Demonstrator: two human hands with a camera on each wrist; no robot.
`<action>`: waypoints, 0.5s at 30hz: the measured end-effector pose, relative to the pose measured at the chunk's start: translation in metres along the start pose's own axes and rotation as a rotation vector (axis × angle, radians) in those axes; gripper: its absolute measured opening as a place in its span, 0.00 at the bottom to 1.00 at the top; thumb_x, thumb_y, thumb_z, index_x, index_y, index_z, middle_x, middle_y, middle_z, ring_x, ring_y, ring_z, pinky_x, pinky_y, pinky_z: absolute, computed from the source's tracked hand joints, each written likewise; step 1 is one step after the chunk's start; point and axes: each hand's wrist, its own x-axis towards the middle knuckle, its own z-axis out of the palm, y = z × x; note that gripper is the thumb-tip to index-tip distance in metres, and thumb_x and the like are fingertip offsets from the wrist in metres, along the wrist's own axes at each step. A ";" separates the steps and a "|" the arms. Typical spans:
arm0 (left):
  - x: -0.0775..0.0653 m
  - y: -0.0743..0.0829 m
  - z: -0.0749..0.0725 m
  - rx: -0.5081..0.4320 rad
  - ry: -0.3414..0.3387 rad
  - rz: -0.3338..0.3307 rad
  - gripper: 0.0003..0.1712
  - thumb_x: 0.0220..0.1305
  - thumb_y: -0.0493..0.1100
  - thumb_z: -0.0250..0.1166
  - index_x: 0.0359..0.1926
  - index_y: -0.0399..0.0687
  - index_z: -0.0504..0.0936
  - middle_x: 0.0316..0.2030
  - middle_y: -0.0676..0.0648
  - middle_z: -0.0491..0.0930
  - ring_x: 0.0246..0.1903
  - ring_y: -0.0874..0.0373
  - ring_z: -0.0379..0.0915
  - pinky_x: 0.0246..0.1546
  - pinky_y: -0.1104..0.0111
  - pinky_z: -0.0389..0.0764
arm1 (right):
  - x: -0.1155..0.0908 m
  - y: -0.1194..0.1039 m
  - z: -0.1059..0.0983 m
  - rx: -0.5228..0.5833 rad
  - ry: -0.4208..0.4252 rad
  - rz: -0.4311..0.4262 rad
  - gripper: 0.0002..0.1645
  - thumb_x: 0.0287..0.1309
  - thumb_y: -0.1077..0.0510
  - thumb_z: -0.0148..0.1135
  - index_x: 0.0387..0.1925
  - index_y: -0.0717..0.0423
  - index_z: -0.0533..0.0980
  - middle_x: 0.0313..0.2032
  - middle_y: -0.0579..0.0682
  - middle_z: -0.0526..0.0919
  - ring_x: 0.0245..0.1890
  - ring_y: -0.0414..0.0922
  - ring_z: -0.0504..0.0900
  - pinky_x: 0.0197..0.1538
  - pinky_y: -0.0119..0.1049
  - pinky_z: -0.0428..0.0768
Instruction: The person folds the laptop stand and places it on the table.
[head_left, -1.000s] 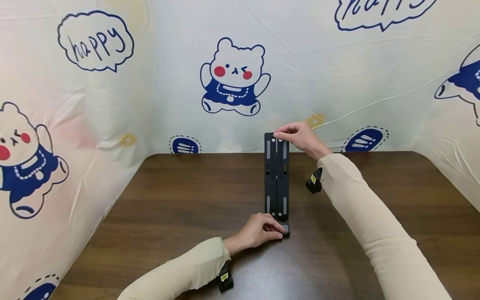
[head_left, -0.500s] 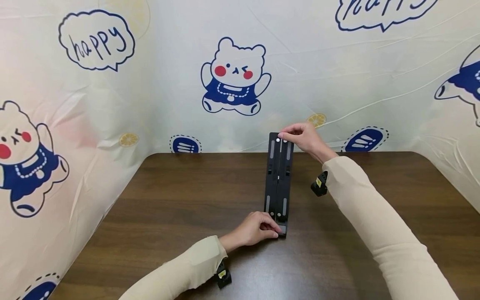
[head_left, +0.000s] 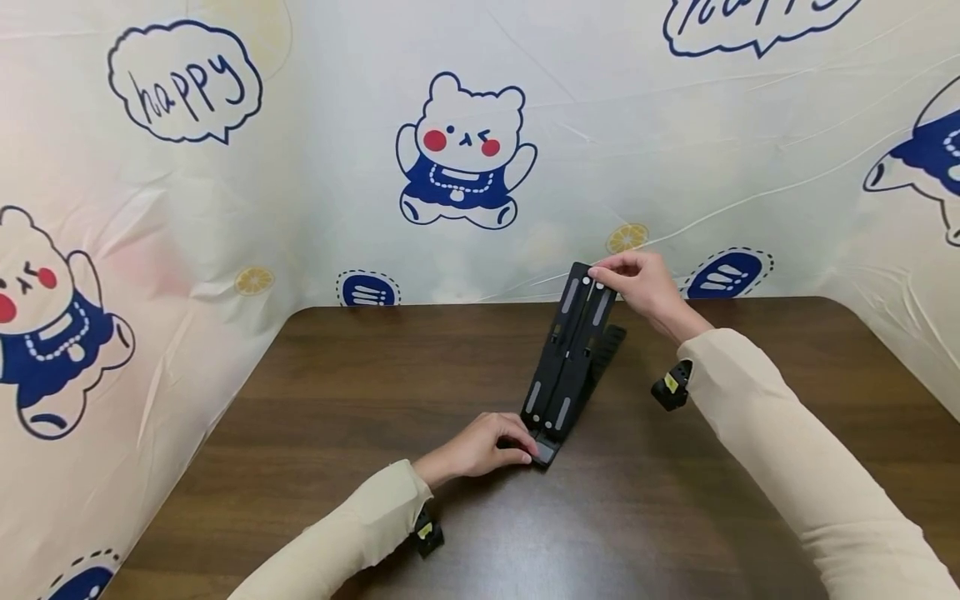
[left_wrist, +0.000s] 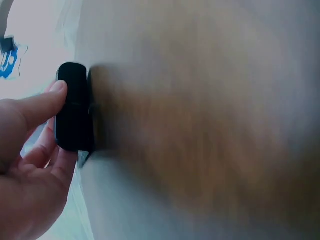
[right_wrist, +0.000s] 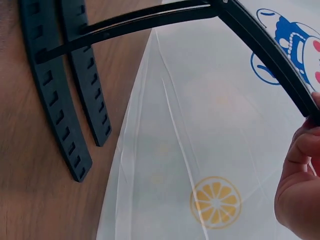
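A black folding laptop stand (head_left: 562, 367) stands raised on the table, its upper end slanting to the right in the head view. My left hand (head_left: 480, 446) pinches the low front lip, thumb on one side and fingers on the other; the left wrist view shows this black end (left_wrist: 75, 107) close up. At the raised top end, my right hand (head_left: 647, 287) pinches the stand between thumb and fingers. The right wrist view shows two notched base rails (right_wrist: 60, 115) on the table, with a support strut (right_wrist: 155, 22) running from them up to the raised arms.
The brown wooden table (head_left: 360, 367) runs back to a printed cloth (head_left: 585, 150) hung behind and along the sides. A small black camera sits on each wrist, the left one (head_left: 429, 533) and the right one (head_left: 671, 386).
The laptop stand has swung from nearly straight to slanting right, and its notched base now shows behind it. My right hand moved right with the top end; my left hand shifted slightly left.
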 end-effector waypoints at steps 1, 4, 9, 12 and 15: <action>-0.001 -0.002 -0.002 0.006 -0.002 0.003 0.04 0.52 0.39 0.65 0.31 0.49 0.84 0.31 0.56 0.77 0.36 0.69 0.70 0.40 0.77 0.70 | -0.002 0.000 -0.001 -0.003 0.011 0.005 0.22 0.53 0.48 0.60 0.41 0.63 0.77 0.39 0.53 0.78 0.35 0.41 0.72 0.36 0.33 0.73; -0.003 -0.008 -0.009 0.025 -0.010 0.021 0.04 0.52 0.39 0.65 0.31 0.49 0.84 0.32 0.56 0.77 0.37 0.68 0.70 0.41 0.76 0.70 | -0.006 -0.001 -0.003 -0.017 0.043 0.014 0.22 0.52 0.49 0.60 0.40 0.64 0.77 0.36 0.51 0.79 0.34 0.40 0.72 0.33 0.30 0.72; -0.005 -0.017 -0.019 -0.015 -0.057 0.030 0.04 0.53 0.38 0.64 0.32 0.47 0.83 0.34 0.53 0.77 0.40 0.64 0.70 0.44 0.74 0.70 | -0.012 -0.005 -0.002 -0.043 0.071 0.028 0.21 0.52 0.49 0.61 0.38 0.64 0.77 0.29 0.46 0.78 0.31 0.40 0.71 0.31 0.29 0.70; -0.007 -0.023 -0.024 -0.047 -0.082 0.016 0.05 0.53 0.37 0.64 0.33 0.46 0.83 0.36 0.53 0.76 0.41 0.63 0.70 0.46 0.73 0.69 | -0.015 -0.008 -0.002 -0.058 0.080 0.042 0.21 0.52 0.49 0.61 0.38 0.64 0.77 0.27 0.44 0.77 0.31 0.40 0.71 0.31 0.30 0.70; -0.008 -0.028 -0.028 -0.079 -0.090 0.002 0.05 0.53 0.37 0.64 0.32 0.46 0.83 0.36 0.52 0.76 0.41 0.62 0.69 0.47 0.71 0.69 | -0.018 -0.010 -0.002 -0.080 0.082 0.049 0.21 0.52 0.49 0.60 0.38 0.65 0.77 0.27 0.45 0.77 0.30 0.40 0.70 0.30 0.30 0.70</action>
